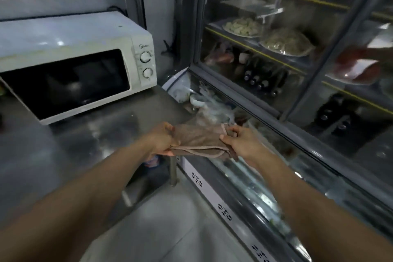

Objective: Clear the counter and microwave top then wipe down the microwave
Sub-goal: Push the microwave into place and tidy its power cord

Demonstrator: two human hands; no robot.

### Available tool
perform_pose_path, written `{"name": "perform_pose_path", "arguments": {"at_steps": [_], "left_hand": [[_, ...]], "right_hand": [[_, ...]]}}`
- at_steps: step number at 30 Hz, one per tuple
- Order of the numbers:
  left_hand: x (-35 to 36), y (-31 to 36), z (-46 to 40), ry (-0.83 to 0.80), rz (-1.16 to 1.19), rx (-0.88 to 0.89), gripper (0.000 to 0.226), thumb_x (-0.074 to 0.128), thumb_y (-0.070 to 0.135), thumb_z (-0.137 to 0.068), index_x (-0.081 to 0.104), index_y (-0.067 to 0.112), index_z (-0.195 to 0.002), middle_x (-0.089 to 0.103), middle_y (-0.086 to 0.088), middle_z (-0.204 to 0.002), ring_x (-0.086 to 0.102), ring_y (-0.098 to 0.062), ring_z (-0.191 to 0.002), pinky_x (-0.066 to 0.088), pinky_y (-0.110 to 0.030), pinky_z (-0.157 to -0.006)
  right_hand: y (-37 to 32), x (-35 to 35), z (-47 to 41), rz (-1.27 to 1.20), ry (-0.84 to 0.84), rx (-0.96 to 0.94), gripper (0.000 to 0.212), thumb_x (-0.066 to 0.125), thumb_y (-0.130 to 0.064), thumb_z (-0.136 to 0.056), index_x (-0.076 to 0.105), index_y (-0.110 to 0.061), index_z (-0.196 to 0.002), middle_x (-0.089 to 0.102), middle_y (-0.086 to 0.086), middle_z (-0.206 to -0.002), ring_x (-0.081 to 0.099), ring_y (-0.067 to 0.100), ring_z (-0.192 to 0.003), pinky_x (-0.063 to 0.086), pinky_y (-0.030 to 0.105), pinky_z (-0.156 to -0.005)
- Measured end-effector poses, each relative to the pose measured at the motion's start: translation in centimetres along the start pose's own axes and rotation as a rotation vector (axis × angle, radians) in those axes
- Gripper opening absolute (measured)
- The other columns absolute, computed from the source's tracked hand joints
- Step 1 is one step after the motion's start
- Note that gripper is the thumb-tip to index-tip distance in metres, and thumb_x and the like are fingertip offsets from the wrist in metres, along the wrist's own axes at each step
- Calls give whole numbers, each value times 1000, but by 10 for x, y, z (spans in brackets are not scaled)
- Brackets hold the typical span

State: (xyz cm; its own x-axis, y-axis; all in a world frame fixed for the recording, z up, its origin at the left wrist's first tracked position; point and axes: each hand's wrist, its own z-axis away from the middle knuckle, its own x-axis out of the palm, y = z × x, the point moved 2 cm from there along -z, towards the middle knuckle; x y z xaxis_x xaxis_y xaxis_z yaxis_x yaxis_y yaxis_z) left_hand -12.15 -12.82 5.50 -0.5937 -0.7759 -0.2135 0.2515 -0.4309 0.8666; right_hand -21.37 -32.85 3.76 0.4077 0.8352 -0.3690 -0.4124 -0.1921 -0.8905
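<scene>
A white microwave with a dark door window and two round knobs stands on the steel counter at the upper left. Nothing lies on its top. I hold a folded brown cloth stretched between both hands, over the counter's right corner. My left hand grips the cloth's left end. My right hand pinches its right end.
A chest freezer with a sliding glass lid runs along the right, full of bagged food. Behind it a glass-door fridge holds plates of food and bottles. Grey floor shows between counter and freezer.
</scene>
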Motion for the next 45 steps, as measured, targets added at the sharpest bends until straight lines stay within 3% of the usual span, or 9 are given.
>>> {"name": "perform_pose_path", "arguments": {"at_steps": [3,6,13,16,21,29,34,42,45], "left_hand": [[18,-15,2,141,53,-39,31,57,-9,-85,48,8,-110,54,-13,-87,56,-20,-67,53,-24,-44],[26,-35,3,274,65,-84,22,57,-10,-84,49,10,-89,50,-13,-80,53,-15,-55,48,-21,-40],[32,-89,-10,437,219,-253,24,52,-7,-87,44,14,-79,52,-17,-96,56,-29,-81,51,-31,-58],[33,-114,-22,438,259,-278,18,51,-9,-85,49,9,-90,54,-16,-95,57,-31,-88,54,-39,-74],[31,-164,-58,416,264,-328,33,54,-17,-82,50,2,-108,57,-19,-101,59,-26,-84,56,-28,-57],[33,-255,-111,456,271,-388,34,57,-13,-79,51,19,-87,59,-20,-104,61,-41,-99,55,-51,-82],[37,-315,-151,493,296,-384,35,58,-16,-78,50,17,-90,59,-21,-104,60,-38,-95,54,-49,-81],[26,-440,-252,602,226,-372,30,61,-7,-80,54,6,-106,60,-22,-109,62,-38,-97,56,-53,-81],[16,-490,-298,683,243,-360,23,66,8,-72,57,14,-92,63,-24,-107,64,-40,-94,54,-53,-85]], "right_hand": [[13,0,-28,22,-136,2,28,61,-3,-88,58,0,-116,61,5,-90,59,14,-76,53,26,-75],[25,11,-44,71,-233,13,27,60,1,-88,58,-2,-115,60,8,-94,58,22,-90,50,40,-91],[66,48,-72,105,-371,92,32,62,0,-87,55,-12,-116,53,5,-93,52,12,-70,46,16,-47],[84,65,-81,68,-425,156,35,63,6,-84,55,-8,-114,55,12,-99,57,16,-74,48,21,-54],[121,100,-100,153,-437,146,38,63,13,-76,58,-2,-111,61,20,-101,62,28,-86,53,29,-61],[201,163,-138,316,-478,116,46,60,9,-76,57,-11,-117,60,12,-107,61,27,-94,50,26,-65],[254,209,-176,344,-492,73,43,60,8,-76,59,-13,-115,61,10,-101,61,26,-87,46,21,-55],[351,304,-254,346,-494,-31,38,57,10,-76,57,-9,-109,59,8,-99,60,28,-95,47,26,-68],[380,343,-287,388,-502,-126,35,57,7,-81,54,-13,-109,55,3,-100,55,21,-94,44,22,-67]]}}
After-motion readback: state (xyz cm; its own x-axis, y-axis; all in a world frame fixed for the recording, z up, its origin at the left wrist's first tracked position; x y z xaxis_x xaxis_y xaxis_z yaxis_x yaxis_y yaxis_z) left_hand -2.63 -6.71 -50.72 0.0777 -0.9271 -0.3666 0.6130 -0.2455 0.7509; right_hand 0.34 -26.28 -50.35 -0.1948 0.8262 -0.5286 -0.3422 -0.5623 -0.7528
